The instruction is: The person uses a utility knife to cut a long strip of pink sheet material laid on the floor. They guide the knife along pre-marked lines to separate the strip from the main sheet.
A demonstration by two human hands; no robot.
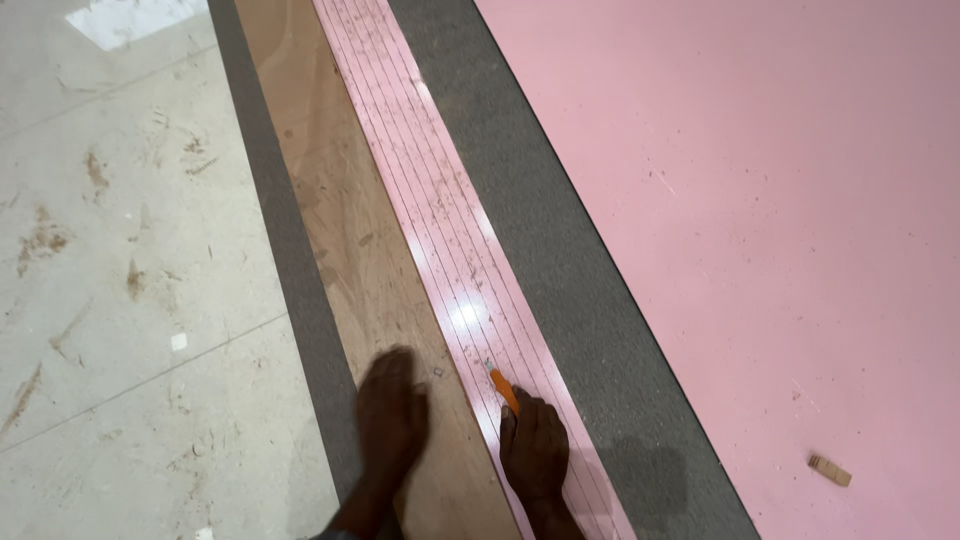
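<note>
My right hand [535,450] grips a thin orange cutter [506,389]. Its metal tip touches a long glossy pink strip [440,215] marked with several fine lines along its length. The strip lies on a plywood board [345,230] and runs away from me. My left hand [392,415], blurred, rests flat on the plywood just left of the strip, level with the cutter's tip.
A grey board [560,250] lies under the plywood and shows on both sides of it. A wide pink sheet [780,200] covers the right, with a small wooden block [830,470] on it. Stained pale floor tiles [120,250] lie to the left.
</note>
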